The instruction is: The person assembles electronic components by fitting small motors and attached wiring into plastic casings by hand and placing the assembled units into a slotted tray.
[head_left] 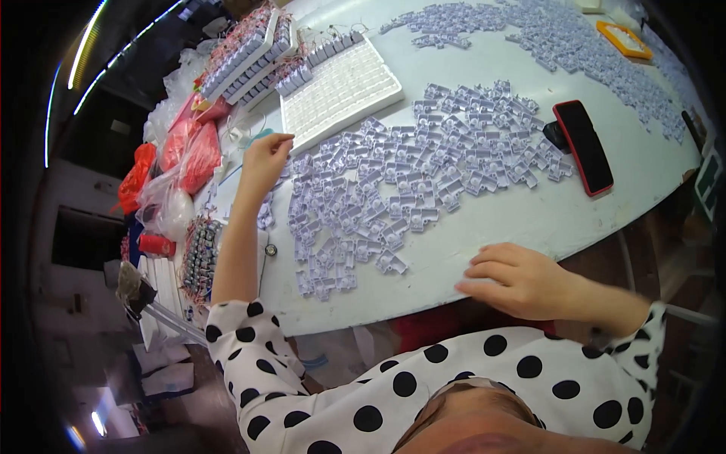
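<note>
My left hand [266,163] is over the table's left part, beside the near left corner of a white gridded tray [344,91]. Its fingers are pinched together; whatever may be between them is too small to make out. Grey block-shaped parts with thin wires [333,48] stand along the tray's far and left edges. My right hand [518,281] hovers at the table's near edge, fingers loosely bent and apart, with nothing visible in it. Between the hands and beyond them spreads a pile of small pale plastic housings [408,170].
Stacked white trays of wired grey blocks [246,64] stand at the far left, beside red and clear plastic bags [189,155]. A phone in a red case [584,147] lies at right. More pale housings [590,57] and an orange-framed box [625,41] sit at the far right.
</note>
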A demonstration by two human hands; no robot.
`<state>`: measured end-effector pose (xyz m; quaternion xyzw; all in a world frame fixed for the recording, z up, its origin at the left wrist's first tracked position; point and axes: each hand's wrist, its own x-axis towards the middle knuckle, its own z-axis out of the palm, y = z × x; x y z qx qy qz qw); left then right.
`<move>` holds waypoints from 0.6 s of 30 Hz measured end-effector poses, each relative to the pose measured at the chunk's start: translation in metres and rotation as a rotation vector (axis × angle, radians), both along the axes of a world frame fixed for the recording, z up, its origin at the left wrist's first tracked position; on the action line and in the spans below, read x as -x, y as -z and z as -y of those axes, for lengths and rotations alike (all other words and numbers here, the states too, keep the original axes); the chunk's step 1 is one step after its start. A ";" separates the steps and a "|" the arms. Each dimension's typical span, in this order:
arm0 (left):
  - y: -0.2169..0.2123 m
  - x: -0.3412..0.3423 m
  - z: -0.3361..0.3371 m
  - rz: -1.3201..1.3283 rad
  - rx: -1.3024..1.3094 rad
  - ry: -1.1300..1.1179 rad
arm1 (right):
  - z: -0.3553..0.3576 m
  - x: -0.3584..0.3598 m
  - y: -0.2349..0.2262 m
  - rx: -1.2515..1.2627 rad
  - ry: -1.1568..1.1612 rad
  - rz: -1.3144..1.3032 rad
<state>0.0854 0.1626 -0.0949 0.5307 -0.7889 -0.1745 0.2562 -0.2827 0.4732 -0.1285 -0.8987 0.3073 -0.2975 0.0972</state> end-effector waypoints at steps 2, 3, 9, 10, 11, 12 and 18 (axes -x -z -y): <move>0.011 0.006 0.038 -0.028 0.043 0.015 | -0.004 0.010 0.019 0.069 0.168 0.079; 0.013 0.017 0.057 -0.065 0.071 0.051 | -0.008 0.015 0.026 0.123 0.357 0.150; 0.022 0.056 0.185 0.117 0.343 -0.175 | -0.001 0.008 0.072 0.038 0.760 0.374; 0.021 0.052 0.203 0.122 0.332 -0.228 | 0.002 0.007 0.069 0.002 0.790 0.351; 0.025 0.051 0.221 0.129 0.330 -0.228 | 0.003 0.006 0.066 -0.038 0.826 0.318; 0.030 0.057 0.238 0.159 0.329 -0.235 | -0.002 0.013 0.069 -0.029 0.794 0.262; 0.037 0.065 0.301 0.161 0.230 -0.151 | -0.009 0.022 0.077 -0.082 0.763 0.247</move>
